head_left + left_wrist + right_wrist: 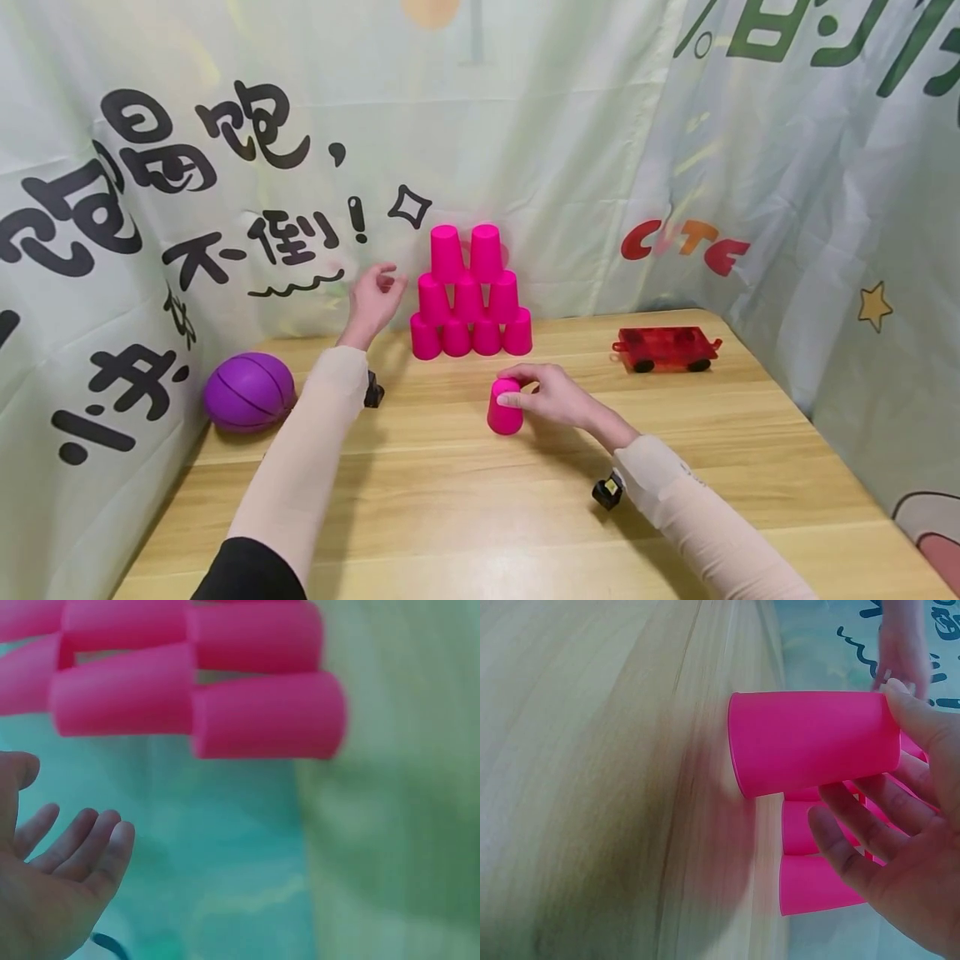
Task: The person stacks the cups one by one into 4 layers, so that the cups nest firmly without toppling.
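Note:
Upside-down pink cups form a stacked pyramid (468, 300) on the table, with several in the bottom row, three in the middle and two on top. In front of it, my right hand (551, 396) holds one more upside-down pink cup (504, 417) between thumb and fingers near its closed end. The right wrist view shows this held cup (814, 742) from the side; I cannot tell whether its rim touches the table. Left of the pyramid, my left hand (377, 298) is raised with loosely bent fingers, holding nothing. Part of the stack (270, 716) appears beside that hand in the left wrist view.
A purple ball (250, 392) sits at the table's left edge. Toward the back right stands a red translucent toy cart (667, 348). Printed cloth (555, 108) hangs behind and along both sides of the wooden table (450, 517).

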Demonstrator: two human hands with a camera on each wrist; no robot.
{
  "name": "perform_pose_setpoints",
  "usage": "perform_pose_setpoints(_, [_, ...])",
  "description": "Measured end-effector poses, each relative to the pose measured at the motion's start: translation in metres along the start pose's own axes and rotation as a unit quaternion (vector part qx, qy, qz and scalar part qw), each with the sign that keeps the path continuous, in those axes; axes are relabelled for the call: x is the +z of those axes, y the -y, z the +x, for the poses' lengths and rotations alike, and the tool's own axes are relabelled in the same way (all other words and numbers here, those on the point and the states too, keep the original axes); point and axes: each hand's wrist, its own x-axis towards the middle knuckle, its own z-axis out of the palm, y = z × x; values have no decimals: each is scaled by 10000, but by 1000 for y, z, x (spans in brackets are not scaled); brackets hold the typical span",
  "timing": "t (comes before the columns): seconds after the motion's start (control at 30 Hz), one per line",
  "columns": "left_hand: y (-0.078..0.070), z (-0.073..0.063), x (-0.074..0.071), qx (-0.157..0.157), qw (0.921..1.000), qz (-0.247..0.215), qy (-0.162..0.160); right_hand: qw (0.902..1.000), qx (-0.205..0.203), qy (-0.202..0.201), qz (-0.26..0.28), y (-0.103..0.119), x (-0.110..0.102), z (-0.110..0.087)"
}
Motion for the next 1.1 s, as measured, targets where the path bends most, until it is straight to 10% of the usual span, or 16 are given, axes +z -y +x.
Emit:
perform_pose_setpoints(0.53, [50,-27,21,-270,9928,463,1072,9998,148,-36,156,3,1,-4])
perform_pose_setpoints(1.1, [61,-30,32,-429,9941,75,998,10000,-21,-55,76,5,3,-9])
